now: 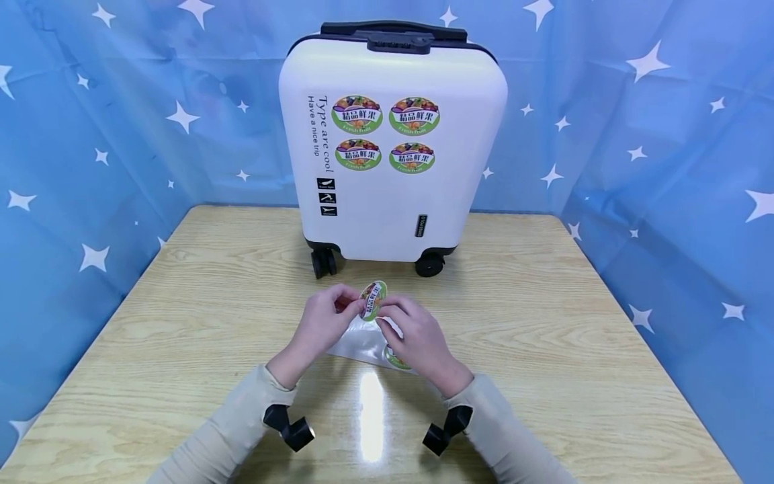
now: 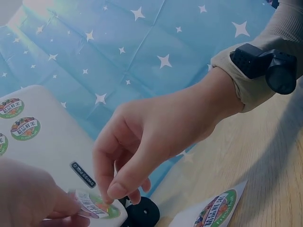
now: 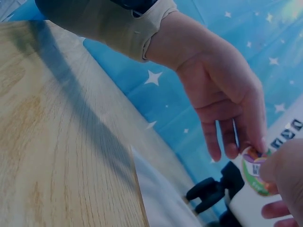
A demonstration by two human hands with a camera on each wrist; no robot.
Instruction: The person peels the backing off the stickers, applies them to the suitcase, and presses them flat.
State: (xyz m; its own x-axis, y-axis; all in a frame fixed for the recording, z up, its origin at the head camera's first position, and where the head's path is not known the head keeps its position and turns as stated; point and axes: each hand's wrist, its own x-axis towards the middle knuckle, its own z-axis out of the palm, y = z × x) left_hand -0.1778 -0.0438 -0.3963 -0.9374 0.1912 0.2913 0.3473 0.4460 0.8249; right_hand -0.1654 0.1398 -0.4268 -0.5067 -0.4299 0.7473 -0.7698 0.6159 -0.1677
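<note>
An oval fruit sticker [image 1: 373, 300] with a green rim is held up between the two hands, tilted, in front of the suitcase. My left hand [image 1: 323, 319] pinches its left edge between thumb and forefinger. At the opposite edge, the thumb and forefinger of my right hand [image 1: 417, 336] hold it too; the left wrist view has this right hand [image 2: 147, 137] above the sticker's end [image 2: 111, 211]. Below both hands lies a glossy white backing sheet [image 1: 359, 343], partly covered by them. Another oval sticker [image 1: 396, 361] is on that sheet, half hidden under my right hand.
A white suitcase [image 1: 375, 215] with a black handle and wheels stands upright at the back of the wooden table [image 1: 193, 323]. Several matching oval stickers [image 1: 357, 115] sit in two rows on its front. Blue star-patterned cloth [image 1: 230, 134] hangs behind and at both sides.
</note>
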